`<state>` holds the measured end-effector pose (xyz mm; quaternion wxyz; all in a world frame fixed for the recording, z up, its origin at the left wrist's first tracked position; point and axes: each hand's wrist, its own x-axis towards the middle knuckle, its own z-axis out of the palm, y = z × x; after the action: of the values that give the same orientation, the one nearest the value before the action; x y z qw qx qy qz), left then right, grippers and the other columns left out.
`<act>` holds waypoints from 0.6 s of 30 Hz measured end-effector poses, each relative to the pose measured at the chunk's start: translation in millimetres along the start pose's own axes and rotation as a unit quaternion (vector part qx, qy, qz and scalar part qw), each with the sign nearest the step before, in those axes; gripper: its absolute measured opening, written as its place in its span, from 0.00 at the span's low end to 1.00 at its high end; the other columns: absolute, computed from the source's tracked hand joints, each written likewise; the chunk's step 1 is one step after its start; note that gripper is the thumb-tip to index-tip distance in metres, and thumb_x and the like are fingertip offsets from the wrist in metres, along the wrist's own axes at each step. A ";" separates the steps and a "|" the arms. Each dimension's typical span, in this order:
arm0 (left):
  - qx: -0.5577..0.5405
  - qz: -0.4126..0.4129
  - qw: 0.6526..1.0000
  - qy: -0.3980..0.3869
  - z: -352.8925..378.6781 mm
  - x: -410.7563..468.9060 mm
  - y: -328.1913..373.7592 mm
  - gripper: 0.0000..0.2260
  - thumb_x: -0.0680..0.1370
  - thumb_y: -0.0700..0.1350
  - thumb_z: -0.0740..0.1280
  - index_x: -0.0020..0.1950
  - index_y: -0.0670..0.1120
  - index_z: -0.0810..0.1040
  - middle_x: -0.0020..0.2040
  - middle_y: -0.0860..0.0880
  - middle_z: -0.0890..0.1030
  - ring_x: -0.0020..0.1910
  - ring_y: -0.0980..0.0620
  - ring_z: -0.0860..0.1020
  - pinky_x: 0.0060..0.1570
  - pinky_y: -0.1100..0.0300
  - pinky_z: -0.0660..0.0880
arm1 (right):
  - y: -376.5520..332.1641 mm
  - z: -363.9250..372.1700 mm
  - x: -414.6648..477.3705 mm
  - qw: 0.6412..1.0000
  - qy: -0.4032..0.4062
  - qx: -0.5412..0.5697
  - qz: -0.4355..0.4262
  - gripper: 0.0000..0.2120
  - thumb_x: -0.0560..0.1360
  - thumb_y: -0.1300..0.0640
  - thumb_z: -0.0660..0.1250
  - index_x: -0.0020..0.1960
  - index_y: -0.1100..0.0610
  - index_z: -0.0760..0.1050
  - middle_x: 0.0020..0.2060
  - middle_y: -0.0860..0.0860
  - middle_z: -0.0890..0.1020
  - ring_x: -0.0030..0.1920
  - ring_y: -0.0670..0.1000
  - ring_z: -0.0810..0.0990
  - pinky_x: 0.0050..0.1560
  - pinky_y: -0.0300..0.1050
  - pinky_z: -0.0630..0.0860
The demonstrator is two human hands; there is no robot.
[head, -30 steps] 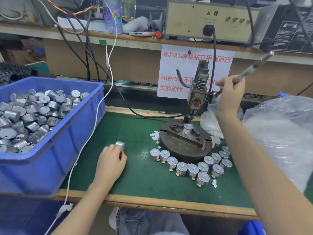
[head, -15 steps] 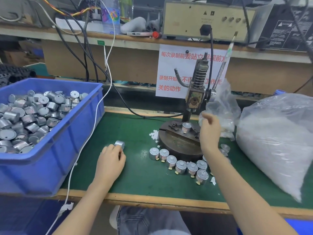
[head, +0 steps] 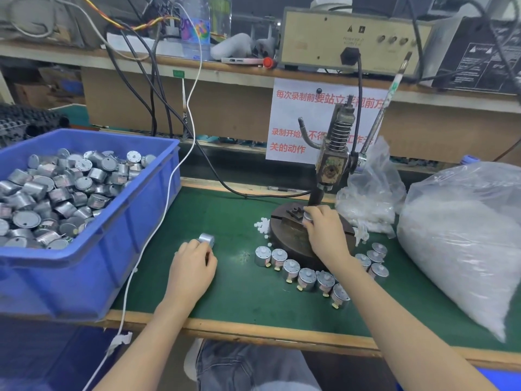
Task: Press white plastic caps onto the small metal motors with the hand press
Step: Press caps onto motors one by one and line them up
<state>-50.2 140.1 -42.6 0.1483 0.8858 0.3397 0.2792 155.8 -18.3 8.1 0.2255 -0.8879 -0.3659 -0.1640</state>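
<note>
Trouble looms at the hand press (head: 334,165): the right hand (head: 324,235) pinches a motor (head: 308,218) on its base, and a skewed lift could scatter the row of motors (head: 307,277) just near. Left hand (head: 194,263) grips a spare motor (head: 206,239), left.

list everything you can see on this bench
blue bin: one, blue, left, heaped with silver motors
hand press: one, dark metal, back of green mat
standing motors: about ten visible, silver, arc before the press base
loose caps: small heap, white, left of press base
plastic bags: two, clear, right
notice: one, white, behind press
left hand: holds one silver motor on the mat
right hand: grips a motor on the press base
</note>
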 end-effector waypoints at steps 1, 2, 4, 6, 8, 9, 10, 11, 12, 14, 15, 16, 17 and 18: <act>-0.001 0.000 1.000 0.001 0.2 0.1 0.0 0.07 0.76 0.40 0.62 0.41 0.39 0.76 0.41 0.44 0.76 0.44 0.44 0.71 0.42 0.52 0.68 | -5.5 0.2 -7.3 1.000 0.002 0.021 -0.010 0.17 0.78 0.58 0.61 0.67 0.59 0.70 0.61 0.57 0.74 0.60 0.57 0.68 0.60 0.47 0.63; -0.001 -0.001 1.000 0.001 0.4 0.1 0.0 0.07 0.76 0.40 0.62 0.41 0.39 0.76 0.41 0.44 0.76 0.44 0.44 0.71 0.42 0.52 0.68 | -12.7 1.1 -16.6 0.999 0.003 0.050 -0.020 0.17 0.78 0.58 0.62 0.66 0.59 0.70 0.59 0.57 0.74 0.59 0.56 0.67 0.59 0.46 0.63; 0.000 -0.005 1.000 0.001 0.4 0.0 0.1 0.07 0.76 0.40 0.61 0.41 0.39 0.76 0.41 0.44 0.76 0.45 0.44 0.71 0.42 0.53 0.68 | -29.4 3.0 -39.7 0.993 -0.013 0.109 -0.053 0.17 0.77 0.58 0.64 0.65 0.59 0.72 0.56 0.57 0.74 0.57 0.56 0.67 0.57 0.43 0.62; 0.001 -0.009 1.000 0.000 0.1 -0.2 0.5 0.08 0.77 0.41 0.61 0.42 0.39 0.76 0.42 0.45 0.76 0.46 0.44 0.71 0.43 0.53 0.69 | -44.2 5.5 -62.1 0.984 -0.047 0.128 -0.111 0.16 0.76 0.56 0.65 0.63 0.59 0.74 0.53 0.56 0.74 0.55 0.56 0.68 0.55 0.39 0.60; 0.004 -0.007 1.000 -0.001 -0.4 -0.6 0.4 0.08 0.77 0.41 0.61 0.43 0.39 0.76 0.42 0.45 0.76 0.46 0.44 0.71 0.44 0.53 0.69 | -51.7 9.7 -79.6 0.975 -0.089 0.131 -0.157 0.16 0.76 0.53 0.66 0.61 0.58 0.75 0.52 0.55 0.74 0.55 0.54 0.69 0.56 0.39 0.61; 0.006 -0.005 1.000 -0.002 -0.5 -0.9 0.3 0.08 0.77 0.41 0.61 0.43 0.40 0.76 0.42 0.45 0.76 0.46 0.44 0.71 0.44 0.53 0.69 | -53.2 11.5 -85.4 0.971 -0.112 0.123 -0.172 0.16 0.76 0.51 0.65 0.61 0.57 0.75 0.52 0.54 0.74 0.55 0.53 0.69 0.57 0.40 0.61; 0.008 -0.005 1.000 -0.002 -0.7 -1.4 0.0 0.08 0.77 0.41 0.60 0.43 0.40 0.77 0.43 0.45 0.76 0.46 0.45 0.71 0.44 0.53 0.69 | -53.7 12.1 -90.1 0.969 -0.126 0.105 -0.185 0.17 0.76 0.50 0.65 0.61 0.56 0.75 0.52 0.53 0.74 0.56 0.53 0.69 0.57 0.41 0.61; 0.009 -0.004 1.000 -0.002 -0.9 -1.8 -0.2 0.08 0.77 0.41 0.60 0.43 0.39 0.77 0.43 0.45 0.76 0.46 0.45 0.71 0.45 0.53 0.68 | -54.2 11.1 -93.4 0.968 -0.131 0.080 -0.199 0.16 0.75 0.49 0.65 0.60 0.56 0.75 0.52 0.52 0.75 0.56 0.53 0.70 0.57 0.42 0.62; 0.009 -0.003 1.000 -0.002 -0.8 -2.1 -0.2 0.08 0.77 0.41 0.60 0.44 0.39 0.77 0.43 0.45 0.76 0.46 0.45 0.72 0.45 0.53 0.68 | -53.6 10.5 -94.9 0.968 -0.120 0.054 -0.213 0.15 0.74 0.50 0.67 0.58 0.56 0.77 0.50 0.52 0.76 0.54 0.54 0.73 0.57 0.43 0.65; 0.007 -0.001 1.000 -0.001 -0.4 -2.1 -0.5 0.08 0.77 0.42 0.60 0.44 0.39 0.77 0.43 0.45 0.76 0.46 0.45 0.72 0.45 0.53 0.68 | -49.9 9.5 -92.6 0.970 -0.077 0.013 -0.232 0.12 0.68 0.56 0.73 0.51 0.57 0.80 0.45 0.53 0.79 0.49 0.56 0.78 0.54 0.45 0.73; 0.007 0.000 1.000 -0.001 -0.1 -2.1 -0.6 0.08 0.77 0.42 0.60 0.44 0.40 0.77 0.43 0.45 0.76 0.46 0.45 0.72 0.45 0.54 0.68 | -47.7 9.3 -90.4 0.971 -0.064 0.006 -0.232 0.11 0.68 0.58 0.74 0.50 0.58 0.80 0.46 0.53 0.79 0.50 0.56 0.78 0.54 0.46 0.74; 0.008 0.001 1.000 -0.001 0.2 -2.0 -0.8 0.08 0.78 0.42 0.60 0.44 0.40 0.76 0.43 0.46 0.76 0.46 0.46 0.71 0.45 0.54 0.68 | -46.2 8.6 -87.8 0.973 -0.068 0.008 -0.222 0.11 0.70 0.58 0.71 0.52 0.57 0.79 0.50 0.52 0.78 0.54 0.56 0.76 0.58 0.45 0.71; 0.009 0.001 1.000 -0.001 0.4 -1.8 -1.1 0.08 0.78 0.42 0.60 0.44 0.40 0.76 0.43 0.46 0.76 0.46 0.46 0.71 0.45 0.55 0.68 | -43.8 8.8 -85.1 0.974 -0.081 0.014 -0.212 0.12 0.73 0.56 0.67 0.56 0.56 0.78 0.54 0.52 0.76 0.59 0.54 0.72 0.62 0.43 0.65; 0.009 0.001 1.000 -0.001 0.6 -1.6 -1.3 0.08 0.78 0.42 0.60 0.44 0.40 0.76 0.43 0.46 0.76 0.46 0.46 0.71 0.45 0.55 0.68 | -41.1 9.7 -82.9 0.973 -0.097 0.033 -0.206 0.13 0.76 0.53 0.64 0.59 0.55 0.76 0.57 0.51 0.74 0.62 0.52 0.68 0.63 0.41 0.60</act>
<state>-51.5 140.0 -44.3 0.1402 0.8879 0.3409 0.2754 71.0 -35.1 -26.5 0.1796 -0.7972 -0.5663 -0.1076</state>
